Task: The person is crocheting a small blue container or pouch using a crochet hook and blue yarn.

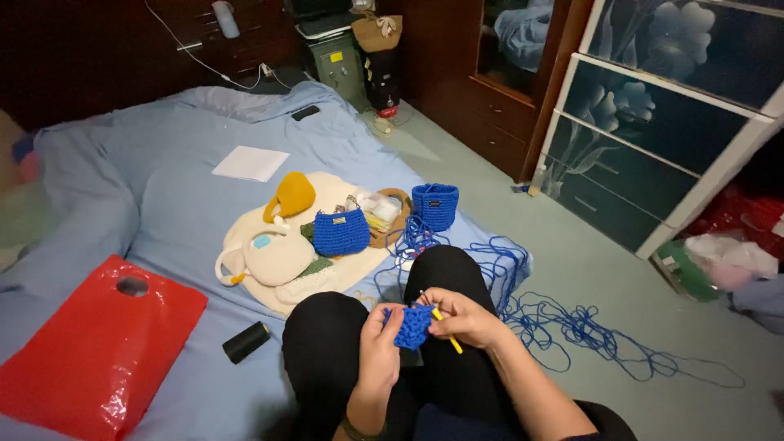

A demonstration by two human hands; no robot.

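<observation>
My left hand [379, 347] pinches a small blue crocheted piece [414, 326] over my lap. My right hand [464, 317] grips a yellow-handled crochet hook [446, 333] whose tip goes into the same piece, and its fingers touch the piece's right edge. Blue yarn [555, 327] trails from the work in loose tangles across the bed edge and the floor to the right. My legs in black trousers [327, 351] are crossed under the hands.
On a cream cloth [327, 278] lie a blue crocheted pouch [341, 232], a blue crocheted basket [434, 205], a yellow pouch [291, 196] and a cream bag [273, 257]. A red plastic bag [90, 351], black thread spool [246, 341], white paper [251, 162] sit on the blue sheet. Drawers [653, 122] stand right.
</observation>
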